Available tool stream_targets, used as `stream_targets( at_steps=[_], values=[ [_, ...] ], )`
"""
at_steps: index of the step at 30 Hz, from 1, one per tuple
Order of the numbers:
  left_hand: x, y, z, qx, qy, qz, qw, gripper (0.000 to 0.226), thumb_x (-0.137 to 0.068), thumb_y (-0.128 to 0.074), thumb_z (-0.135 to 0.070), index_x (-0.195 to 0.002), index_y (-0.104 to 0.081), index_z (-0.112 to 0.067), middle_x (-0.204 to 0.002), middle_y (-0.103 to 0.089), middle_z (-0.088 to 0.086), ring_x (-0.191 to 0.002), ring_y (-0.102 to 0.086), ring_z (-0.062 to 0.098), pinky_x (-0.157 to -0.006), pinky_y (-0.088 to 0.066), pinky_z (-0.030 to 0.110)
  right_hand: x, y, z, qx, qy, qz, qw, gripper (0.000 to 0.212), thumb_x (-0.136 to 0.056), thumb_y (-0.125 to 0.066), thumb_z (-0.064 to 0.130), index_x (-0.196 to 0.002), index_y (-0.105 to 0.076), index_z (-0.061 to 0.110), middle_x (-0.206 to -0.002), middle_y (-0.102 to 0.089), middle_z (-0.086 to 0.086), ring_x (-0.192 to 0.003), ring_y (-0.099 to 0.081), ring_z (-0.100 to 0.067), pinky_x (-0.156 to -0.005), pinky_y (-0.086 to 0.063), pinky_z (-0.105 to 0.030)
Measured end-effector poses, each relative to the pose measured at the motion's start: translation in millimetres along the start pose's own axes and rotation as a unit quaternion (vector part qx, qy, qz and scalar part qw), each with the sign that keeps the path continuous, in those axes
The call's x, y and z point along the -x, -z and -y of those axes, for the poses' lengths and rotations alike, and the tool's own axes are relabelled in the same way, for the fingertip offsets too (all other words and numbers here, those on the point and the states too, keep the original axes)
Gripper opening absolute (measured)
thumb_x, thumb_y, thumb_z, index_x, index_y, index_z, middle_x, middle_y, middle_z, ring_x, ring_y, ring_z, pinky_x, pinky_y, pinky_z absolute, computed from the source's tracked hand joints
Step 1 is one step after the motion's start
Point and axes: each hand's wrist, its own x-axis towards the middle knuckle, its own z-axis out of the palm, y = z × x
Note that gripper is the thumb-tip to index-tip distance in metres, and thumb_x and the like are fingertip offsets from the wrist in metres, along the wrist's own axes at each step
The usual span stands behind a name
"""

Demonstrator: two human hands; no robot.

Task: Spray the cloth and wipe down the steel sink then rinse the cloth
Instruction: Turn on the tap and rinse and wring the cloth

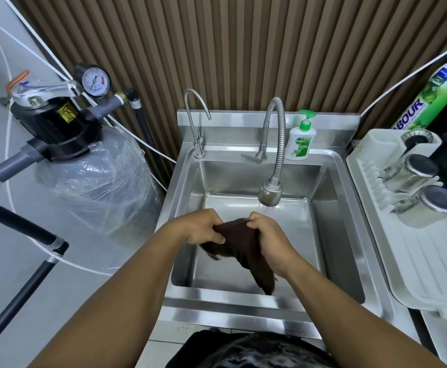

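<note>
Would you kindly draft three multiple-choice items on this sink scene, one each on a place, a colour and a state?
1. Where does the soap bottle stand?
A. on the sink's back ledge, right of the flexible tap
B. in the dish rack
C. on the floor

2. What colour is the cloth?
A. white
B. dark brown
C. yellow

3. How is the cloth held?
A. left hand alone
B. right hand alone
C. both hands, over the basin

Answers:
1 A, it stands beside the flexible tap on the sink ledge.
2 B, it looks dark brown.
3 C, the left hand and right hand both grip it.
</note>
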Motion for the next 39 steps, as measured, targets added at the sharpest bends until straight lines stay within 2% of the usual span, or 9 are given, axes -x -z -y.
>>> stream_targets(
  at_steps=[6,13,16,19,23,25,28,33,39],
  values=[
    [-12,-20,6,0.147,-0.007,-0.104,0.984,0.039,-0.098,-0.063,-0.038,-0.070,-0.043,-0.020,-0.053,-0.040,-0.017,-0.051,-0.036,0.002,-0.053,-0.031,0.020,-9,36,-8,-0.112,-0.065,-0.125,0.984,0.018,-0.071,-0.060,0.036,-0.079,-0.061,0.019,-0.083,-0.059,-0.009,-0.084,-0.054,-0.025,-0.081,-0.039,-0.040],
    [-31,-13,-3,0.076,0.007,-0.053,0.996,0.020,-0.086,-0.078,-0.035,-0.084,-0.072,-0.016,-0.076,-0.070,0.002,-0.071,-0.064,0.015,-0.066,-0.050,0.028,-23,58,-1,-0.264,-0.125,-0.239,0.926,0.020,-0.094,-0.055,0.028,-0.086,-0.063,0.012,-0.077,-0.069,-0.010,-0.065,-0.066,-0.025,-0.064,-0.055,-0.034],
    [-35,-9,-6,0.115,0.012,-0.063,0.991,0.025,-0.092,-0.073,-0.029,-0.093,-0.068,-0.004,-0.081,-0.073,0.011,-0.072,-0.069,0.021,-0.060,-0.051,0.028,-24,68,5,-0.219,-0.125,-0.220,0.943,0.021,-0.092,-0.065,0.037,-0.092,-0.063,0.016,-0.081,-0.070,-0.011,-0.068,-0.068,-0.028,-0.077,-0.054,-0.045],
    [-38,-6,-6,0.150,-0.010,-0.106,0.983,0.028,-0.090,-0.075,-0.030,-0.088,-0.063,-0.005,-0.083,-0.073,0.009,-0.073,-0.071,0.020,-0.062,-0.054,0.024,-26,81,6,-0.128,-0.104,-0.190,0.968,0.019,-0.086,-0.076,0.020,-0.099,-0.064,0.012,-0.087,-0.072,-0.013,-0.077,-0.071,-0.027,-0.082,-0.057,-0.045],
    [-37,1,6,0.071,0.005,-0.099,0.993,0.029,-0.085,-0.080,-0.029,-0.073,-0.061,-0.011,-0.068,-0.063,0.003,-0.067,-0.059,0.018,-0.064,-0.047,0.030,-32,99,1,-0.076,-0.124,-0.176,0.974,0.015,-0.095,-0.061,0.005,-0.086,-0.054,0.016,-0.083,-0.061,-0.011,-0.071,-0.060,-0.021,-0.071,-0.049,-0.036],
    [-36,2,9,0.090,0.011,-0.096,0.991,0.034,-0.086,-0.079,-0.032,-0.078,-0.065,-0.003,-0.069,-0.068,0.001,-0.066,-0.064,0.014,-0.066,-0.050,0.028,-32,104,-1,-0.090,-0.129,-0.170,0.973,0.024,-0.096,-0.052,-0.004,-0.100,-0.060,0.019,-0.095,-0.062,-0.012,-0.079,-0.063,-0.022,-0.070,-0.053,-0.032],
    [-35,-2,9,0.213,0.008,-0.120,0.970,0.033,-0.085,-0.081,-0.022,-0.092,-0.065,0.005,-0.081,-0.073,0.006,-0.077,-0.071,0.010,-0.076,-0.056,0.023,-31,107,-4,-0.097,-0.132,-0.145,0.976,0.046,-0.096,-0.042,-0.010,-0.121,-0.064,0.022,-0.112,-0.062,-0.015,-0.089,-0.065,-0.025,-0.072,-0.057,-0.033],
    [-37,-16,3,0.429,-0.006,-0.139,0.892,0.012,-0.088,-0.074,-0.004,-0.092,-0.064,-0.004,-0.094,-0.072,0.026,-0.089,-0.069,0.030,-0.091,-0.057,0.039,-25,103,-3,-0.091,-0.112,-0.149,0.978,0.030,-0.099,-0.047,0.002,-0.105,-0.073,0.015,-0.096,-0.074,-0.007,-0.082,-0.068,-0.017,-0.073,-0.051,-0.029],
    [-54,-29,-27,0.483,0.040,-0.183,0.855,0.004,-0.098,-0.064,-0.015,-0.100,-0.066,-0.014,-0.086,-0.072,0.005,-0.075,-0.069,0.016,-0.084,-0.059,0.042,-31,91,-4,-0.121,-0.066,-0.176,0.975,0.031,-0.100,-0.049,0.000,-0.109,-0.070,0.021,-0.097,-0.075,-0.009,-0.080,-0.070,-0.019,-0.074,-0.055,-0.034]
  ],
)
